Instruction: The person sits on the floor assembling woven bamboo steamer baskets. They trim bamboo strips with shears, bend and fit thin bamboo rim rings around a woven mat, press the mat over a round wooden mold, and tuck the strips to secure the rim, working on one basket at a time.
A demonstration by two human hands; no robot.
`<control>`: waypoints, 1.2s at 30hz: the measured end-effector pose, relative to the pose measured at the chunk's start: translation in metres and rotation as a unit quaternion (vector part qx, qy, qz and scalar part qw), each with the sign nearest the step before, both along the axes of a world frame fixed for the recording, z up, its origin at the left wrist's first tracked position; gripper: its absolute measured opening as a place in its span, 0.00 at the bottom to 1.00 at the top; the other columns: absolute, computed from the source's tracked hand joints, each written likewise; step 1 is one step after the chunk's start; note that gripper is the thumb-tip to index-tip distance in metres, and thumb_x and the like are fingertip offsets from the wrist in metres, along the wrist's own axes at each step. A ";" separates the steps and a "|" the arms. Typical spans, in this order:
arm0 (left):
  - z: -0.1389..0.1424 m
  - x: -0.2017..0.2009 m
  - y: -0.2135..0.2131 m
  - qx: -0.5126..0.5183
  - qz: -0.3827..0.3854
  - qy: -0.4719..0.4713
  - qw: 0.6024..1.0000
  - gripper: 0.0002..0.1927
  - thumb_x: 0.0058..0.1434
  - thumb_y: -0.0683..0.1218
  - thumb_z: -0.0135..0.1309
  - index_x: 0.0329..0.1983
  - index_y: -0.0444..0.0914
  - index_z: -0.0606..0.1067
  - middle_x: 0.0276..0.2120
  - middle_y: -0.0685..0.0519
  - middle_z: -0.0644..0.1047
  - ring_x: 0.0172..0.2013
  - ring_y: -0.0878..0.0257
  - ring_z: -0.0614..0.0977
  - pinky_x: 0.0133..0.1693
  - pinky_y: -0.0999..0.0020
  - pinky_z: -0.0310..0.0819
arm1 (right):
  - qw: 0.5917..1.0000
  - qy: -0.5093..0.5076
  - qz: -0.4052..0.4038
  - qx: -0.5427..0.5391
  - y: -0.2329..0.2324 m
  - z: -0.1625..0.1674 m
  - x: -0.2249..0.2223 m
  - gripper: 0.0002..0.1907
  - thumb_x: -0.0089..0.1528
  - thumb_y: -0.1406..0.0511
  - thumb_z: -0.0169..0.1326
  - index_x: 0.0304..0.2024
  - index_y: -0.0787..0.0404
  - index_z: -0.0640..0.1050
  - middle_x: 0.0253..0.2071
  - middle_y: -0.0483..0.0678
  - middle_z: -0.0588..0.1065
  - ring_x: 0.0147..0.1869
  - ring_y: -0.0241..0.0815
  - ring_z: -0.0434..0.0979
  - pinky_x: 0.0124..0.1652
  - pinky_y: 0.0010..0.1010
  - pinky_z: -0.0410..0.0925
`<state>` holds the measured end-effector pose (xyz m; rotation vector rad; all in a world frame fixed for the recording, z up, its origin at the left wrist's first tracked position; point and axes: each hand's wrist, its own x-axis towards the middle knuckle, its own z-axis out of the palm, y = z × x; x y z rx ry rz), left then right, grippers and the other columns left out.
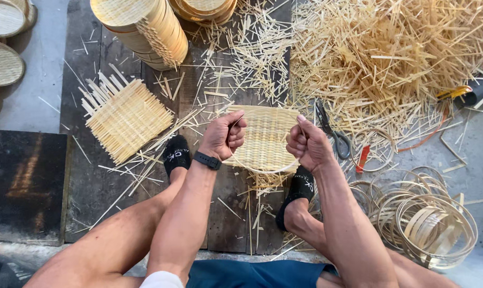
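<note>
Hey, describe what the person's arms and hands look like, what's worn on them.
Both forearms are bare, with no gloves or rings visible. The left hand has a black band-style watch on its wrist. The right hand and its wrist wear nothing.

The floor is made of dark wooden boards [94, 186] with grey concrete [36, 64] beside them on the left and right. A flat square woven mat [126, 118] lies on the boards at the left. Behind it, a stack of round woven trays [148, 29] leans over on its side. More round trays [2, 64] sit on the grey part at the far left. A big heap of thin bamboo sticks [390, 58] covers the floor at the top right. Scissors [332, 130] lie at the edge of the heap. A pile of bamboo rings [430, 224] rests at the right, near the bottom. Loose sticks are scattered across the boards.
</note>
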<state>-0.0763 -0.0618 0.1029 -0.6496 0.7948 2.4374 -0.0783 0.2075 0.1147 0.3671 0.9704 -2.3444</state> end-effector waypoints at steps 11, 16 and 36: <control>-0.060 0.006 0.002 -0.324 0.082 0.074 0.940 0.09 0.53 0.42 0.63 0.37 0.37 0.78 0.25 0.59 0.78 0.23 0.69 0.76 0.23 0.71 0.70 | 0.839 0.082 0.051 0.535 0.000 -0.036 -0.005 0.14 0.57 0.68 0.64 0.45 0.66 0.82 0.35 0.51 0.82 0.35 0.39 0.83 0.35 0.32 0.78; -0.123 0.014 0.007 -0.694 -0.033 0.195 0.693 0.10 0.50 0.42 0.68 0.37 0.39 0.86 0.31 0.49 0.84 0.30 0.63 0.84 0.36 0.68 0.78 | 0.703 0.214 0.020 0.678 -0.008 -0.079 0.002 0.11 0.57 0.67 0.64 0.42 0.64 0.85 0.33 0.53 0.82 0.35 0.42 0.83 0.41 0.33 0.75; -0.148 0.021 0.001 -0.623 -0.036 0.047 0.780 0.11 0.45 0.39 0.69 0.34 0.37 0.85 0.29 0.52 0.85 0.29 0.67 0.85 0.36 0.71 0.80 | 0.730 0.212 0.029 0.649 -0.001 -0.090 0.014 0.10 0.57 0.67 0.63 0.42 0.60 0.86 0.33 0.54 0.83 0.34 0.41 0.84 0.41 0.31 0.74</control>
